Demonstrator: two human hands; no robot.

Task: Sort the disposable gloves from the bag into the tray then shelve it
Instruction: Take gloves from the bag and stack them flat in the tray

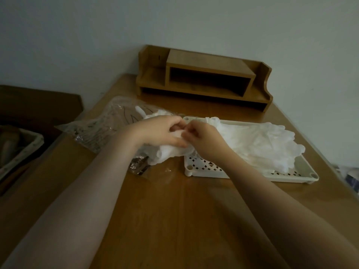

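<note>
Both hands, left hand (163,131) and right hand (204,140), around one glove (169,152) beside tray (291,176).

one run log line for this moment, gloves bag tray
both hands on glove | left hand | right hand | tray part filled | bag left of tray

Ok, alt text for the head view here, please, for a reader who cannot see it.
Both hands, left and right, pinch a white glove at the left edge of a white tray already holding gloves. A clear bag lies to the left on the wooden table, with an empty wooden shelf behind against the wall.
</note>
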